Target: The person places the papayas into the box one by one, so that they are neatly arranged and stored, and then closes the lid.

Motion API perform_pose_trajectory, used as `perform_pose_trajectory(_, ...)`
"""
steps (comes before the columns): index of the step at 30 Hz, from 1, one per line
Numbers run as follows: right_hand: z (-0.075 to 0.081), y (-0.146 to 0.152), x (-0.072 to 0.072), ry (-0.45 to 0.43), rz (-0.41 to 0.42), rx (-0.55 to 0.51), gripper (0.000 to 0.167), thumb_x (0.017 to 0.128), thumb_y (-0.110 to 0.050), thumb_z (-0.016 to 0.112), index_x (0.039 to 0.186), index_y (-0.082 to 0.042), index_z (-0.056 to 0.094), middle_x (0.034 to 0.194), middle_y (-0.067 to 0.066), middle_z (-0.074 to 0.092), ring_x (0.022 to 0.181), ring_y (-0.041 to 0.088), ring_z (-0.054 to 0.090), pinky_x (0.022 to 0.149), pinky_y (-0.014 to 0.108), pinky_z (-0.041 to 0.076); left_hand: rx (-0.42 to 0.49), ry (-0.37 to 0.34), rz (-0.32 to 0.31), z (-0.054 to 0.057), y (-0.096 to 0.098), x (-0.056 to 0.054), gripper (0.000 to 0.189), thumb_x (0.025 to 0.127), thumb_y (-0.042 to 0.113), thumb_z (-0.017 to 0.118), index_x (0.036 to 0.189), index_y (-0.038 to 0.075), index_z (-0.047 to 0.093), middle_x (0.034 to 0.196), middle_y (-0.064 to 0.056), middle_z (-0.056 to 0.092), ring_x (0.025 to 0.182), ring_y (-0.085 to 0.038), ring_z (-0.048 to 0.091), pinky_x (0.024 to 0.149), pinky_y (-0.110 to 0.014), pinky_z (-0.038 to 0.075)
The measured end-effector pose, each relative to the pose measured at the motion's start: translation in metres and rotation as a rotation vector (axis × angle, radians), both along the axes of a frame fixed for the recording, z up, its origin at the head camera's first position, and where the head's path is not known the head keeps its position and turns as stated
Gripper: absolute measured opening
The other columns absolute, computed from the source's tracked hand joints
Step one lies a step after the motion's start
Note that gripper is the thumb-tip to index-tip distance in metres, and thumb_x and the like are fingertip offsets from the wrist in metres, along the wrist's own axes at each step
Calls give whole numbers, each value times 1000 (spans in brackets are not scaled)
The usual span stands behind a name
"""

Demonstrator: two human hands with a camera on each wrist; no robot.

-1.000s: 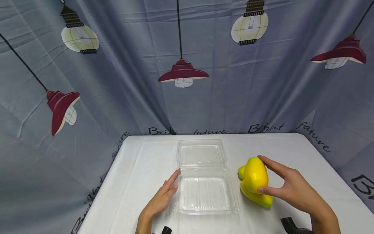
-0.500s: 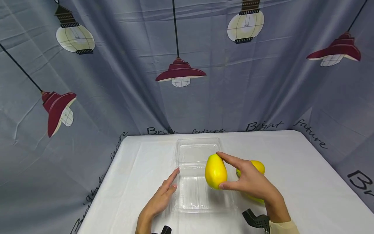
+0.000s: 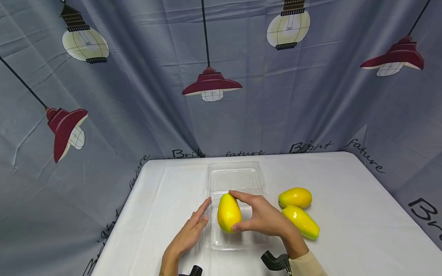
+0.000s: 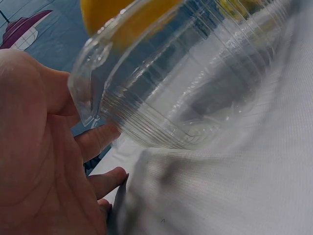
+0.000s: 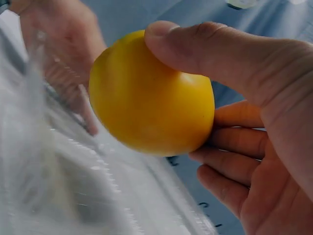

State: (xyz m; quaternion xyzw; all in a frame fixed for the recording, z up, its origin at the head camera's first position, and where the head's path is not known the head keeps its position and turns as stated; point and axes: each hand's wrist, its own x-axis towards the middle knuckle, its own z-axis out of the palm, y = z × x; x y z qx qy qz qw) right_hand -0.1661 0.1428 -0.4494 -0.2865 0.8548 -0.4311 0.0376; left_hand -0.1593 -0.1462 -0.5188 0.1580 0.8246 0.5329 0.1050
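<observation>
My right hand (image 3: 268, 217) grips a smooth yellow mango (image 3: 228, 213) between thumb and fingers. It hangs over the left part of the base of a clear plastic clamshell box (image 3: 252, 241). In the right wrist view, the thumb presses one side of the mango (image 5: 146, 103), with fingers behind it. My left hand (image 3: 188, 235) lies along the box's left side, fingers extended. In the left wrist view, its fingertips (image 4: 103, 137) are at the clear wall (image 4: 146, 105); whether they all touch it cannot be told. The box's lid (image 3: 236, 178) lies open toward the back.
To the right of the box lie two more yellow mangoes, one farther back (image 3: 295, 197) and one nearer (image 3: 301, 222), close together. A white cloth covers the table (image 3: 352, 199). A grey curtain (image 3: 152, 96) with printed lamps hangs behind.
My right hand has lifted the mango off the other two and carried it left over the box base. The left hand has stayed by the box's side.
</observation>
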Motion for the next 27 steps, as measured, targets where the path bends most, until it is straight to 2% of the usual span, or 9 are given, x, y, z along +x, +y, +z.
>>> perform_pose_trajectory(7,-19,-22,-3,-65,23,68,99,78,-42,98,162,-10,55,164,3,59,153,28,55,126,57,45,2,3,5,1,0,0,57,119,20,40,175,22,31,180,-10,32,171,-38,14,136,-69,-8)
perform_pose_trajectory(15,-34,-36,-5,-98,31,128,100,77,-38,98,161,-8,54,165,5,58,154,28,54,127,55,45,-6,-16,-1,0,-1,0,57,119,21,40,175,25,29,181,-7,30,171,-41,9,135,-71,-8)
perform_pose_trajectory(27,-41,-43,-5,-109,7,160,102,76,-45,98,161,-9,55,163,3,59,152,28,55,126,55,46,0,-20,10,-1,0,0,57,119,22,40,175,26,30,180,-5,32,171,-43,6,135,-72,-8)
